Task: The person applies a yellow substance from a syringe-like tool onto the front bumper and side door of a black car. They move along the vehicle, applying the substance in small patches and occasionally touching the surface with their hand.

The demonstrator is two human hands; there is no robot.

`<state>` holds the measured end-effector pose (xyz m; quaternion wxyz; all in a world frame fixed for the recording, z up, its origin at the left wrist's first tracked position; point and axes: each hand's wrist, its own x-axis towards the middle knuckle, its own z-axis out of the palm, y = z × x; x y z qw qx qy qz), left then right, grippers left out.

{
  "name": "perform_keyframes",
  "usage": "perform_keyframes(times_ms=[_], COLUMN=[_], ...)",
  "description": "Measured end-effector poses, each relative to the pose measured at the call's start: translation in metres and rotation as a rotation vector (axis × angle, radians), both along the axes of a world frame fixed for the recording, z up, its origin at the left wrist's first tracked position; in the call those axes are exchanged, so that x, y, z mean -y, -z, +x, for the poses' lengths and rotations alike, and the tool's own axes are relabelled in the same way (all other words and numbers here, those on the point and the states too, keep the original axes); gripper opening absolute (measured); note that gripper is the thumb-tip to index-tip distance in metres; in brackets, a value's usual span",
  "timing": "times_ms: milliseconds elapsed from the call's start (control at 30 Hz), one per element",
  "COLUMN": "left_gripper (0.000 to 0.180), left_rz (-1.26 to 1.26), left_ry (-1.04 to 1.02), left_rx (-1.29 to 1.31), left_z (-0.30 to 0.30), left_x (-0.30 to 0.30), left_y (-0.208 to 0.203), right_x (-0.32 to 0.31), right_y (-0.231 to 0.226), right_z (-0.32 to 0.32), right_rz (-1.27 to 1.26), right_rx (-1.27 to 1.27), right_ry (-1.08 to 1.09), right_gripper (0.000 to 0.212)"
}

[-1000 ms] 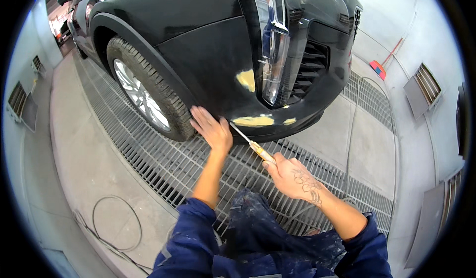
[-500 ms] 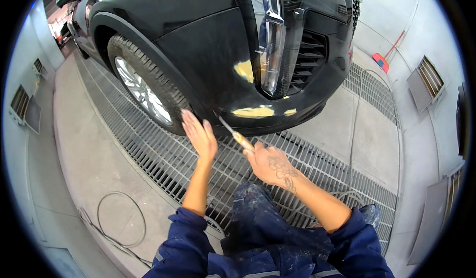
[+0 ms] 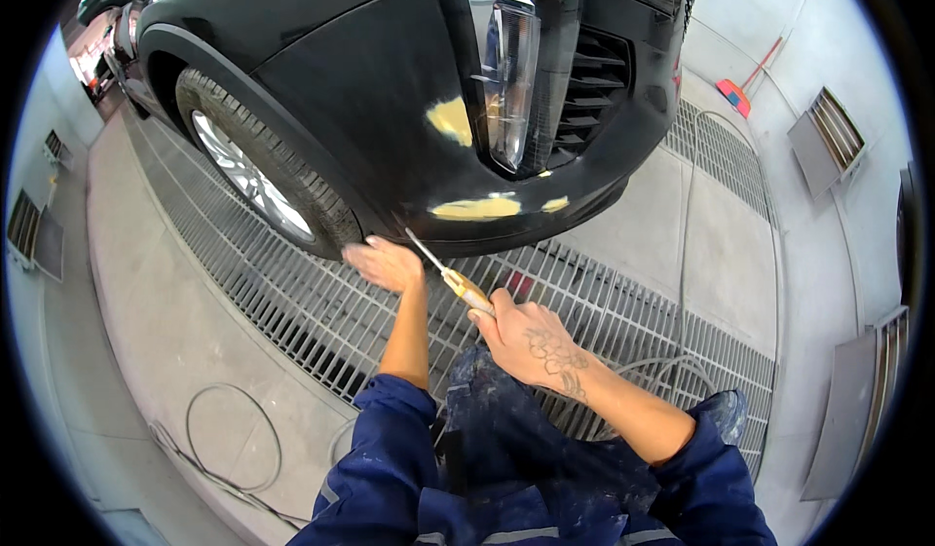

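Observation:
My right hand [image 3: 534, 339] is closed around the yellowish handle of a screwdriver [image 3: 467, 290]. Its thin metal shaft points up and left, with the tip close to the lower corner of the black car bumper [image 3: 599, 188]; I cannot tell whether it touches. Just left of the tip, my left hand [image 3: 388, 265] is open, fingers stretched toward the tyre [image 3: 317, 188] and slightly blurred. It holds nothing visible, and contact with the bumper's lower edge is unclear. Pale yellow patches [image 3: 477, 208] mark the bumper below the headlight [image 3: 511, 88].
Metal floor grating [image 3: 341, 337] runs beneath the car and my legs. A looped hose [image 3: 278, 439] lies at lower left; another cable [image 3: 688, 225] crosses the floor on the right. A red dustpan [image 3: 732, 97] stands by the right wall, which has vent openings [image 3: 828, 137].
My left hand has turned from fingers pointing up to fingers pointing left, below the bumper corner. The screwdriver has shifted slightly left and down, while the car appears farther left in view.

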<state>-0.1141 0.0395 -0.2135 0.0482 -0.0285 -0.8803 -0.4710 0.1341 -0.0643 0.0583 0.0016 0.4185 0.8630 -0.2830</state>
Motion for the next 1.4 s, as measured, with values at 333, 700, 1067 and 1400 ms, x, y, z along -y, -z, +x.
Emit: perform_keyframes(times_ms=[333, 700, 1067, 1400], left_gripper=[0.074, 0.071, 0.068, 0.076], left_rz=[0.692, 0.267, -0.238, 0.168], left_ry=[0.194, -0.125, 1.131, 1.159], left_rx=[-0.622, 0.480, 0.709, 0.131], left_z=[-0.009, 0.092, 0.128, 0.076], left_x=[-0.016, -0.040, 0.290, 0.194], left_y=[-0.167, -0.031, 0.093, -0.086], right_x=[0.005, -0.013, -0.018, -0.024], right_y=[-0.027, 0.019, 0.044, 0.071], right_z=[0.074, 0.088, 0.019, 0.016], right_rz=[-0.010, 0.021, 0.002, 0.077], right_rx=[0.031, 0.054, -0.139, -0.156], right_ry=[0.049, 0.169, 0.000, 0.000], right_gripper=[0.040, 0.043, 0.047, 0.050])
